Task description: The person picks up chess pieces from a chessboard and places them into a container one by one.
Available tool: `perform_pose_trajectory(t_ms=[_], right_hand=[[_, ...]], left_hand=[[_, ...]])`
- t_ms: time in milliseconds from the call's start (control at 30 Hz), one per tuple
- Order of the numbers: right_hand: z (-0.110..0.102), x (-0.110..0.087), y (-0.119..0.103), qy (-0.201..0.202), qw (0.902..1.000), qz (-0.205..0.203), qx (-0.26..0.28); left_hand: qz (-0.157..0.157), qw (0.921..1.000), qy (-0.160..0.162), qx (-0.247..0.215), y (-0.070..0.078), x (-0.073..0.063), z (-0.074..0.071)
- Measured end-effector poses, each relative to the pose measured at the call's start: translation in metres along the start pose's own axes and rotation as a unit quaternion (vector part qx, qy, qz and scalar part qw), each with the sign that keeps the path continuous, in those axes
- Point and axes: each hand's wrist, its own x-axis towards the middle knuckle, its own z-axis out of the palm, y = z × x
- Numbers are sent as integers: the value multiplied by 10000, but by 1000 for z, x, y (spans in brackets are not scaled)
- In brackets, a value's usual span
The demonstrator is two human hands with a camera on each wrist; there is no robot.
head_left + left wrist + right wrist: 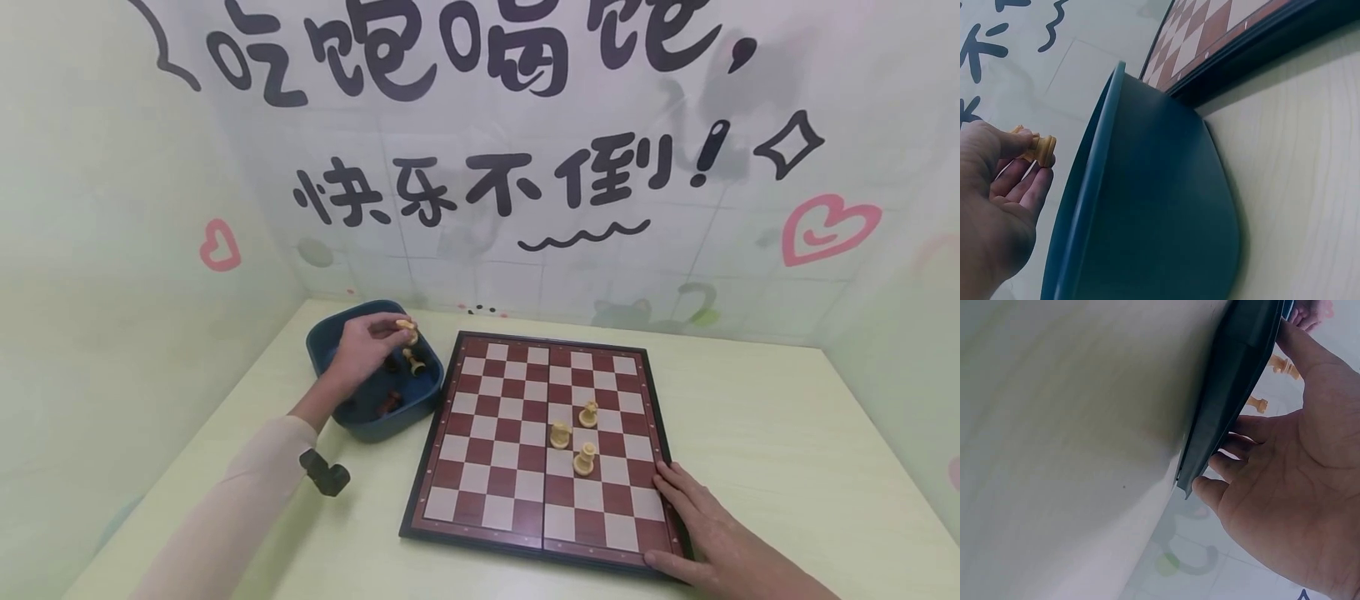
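Over the blue bin [390,423], my left hand [360,346] pinches a cream chess piece [409,332] between thumb and fingers. The left wrist view shows the flared base of that chess piece [1041,150] poking out past the fingertips, above the bin's rim. My right hand [705,521] rests at the right edge of the brown-and-white chessboard [491,454], thumb by the near corner. Its fingers lie fairly straight along the dark side of the board [1235,375]. Three cream chess pieces, among them a rook [585,459], stand close together on the board's right half.
Inside the bin lie a cream chess piece [413,363] and several dark ones, including a reddish-brown piece [390,403]. The bin stands against the board's left side on the pale table [765,433]. A wall [465,275] with black lettering rises behind.
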Motion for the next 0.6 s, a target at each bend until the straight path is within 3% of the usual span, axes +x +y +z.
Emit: perform_pose_trajectory(t_ms=[267, 600], right_hand=[[2, 0, 0, 287, 9995, -115, -115], [1, 1, 1, 237, 9996, -124, -90]], left_hand=[[-105, 9997, 122, 180, -7, -2, -8], [-100, 9997, 62, 216, -2, -6, -8]])
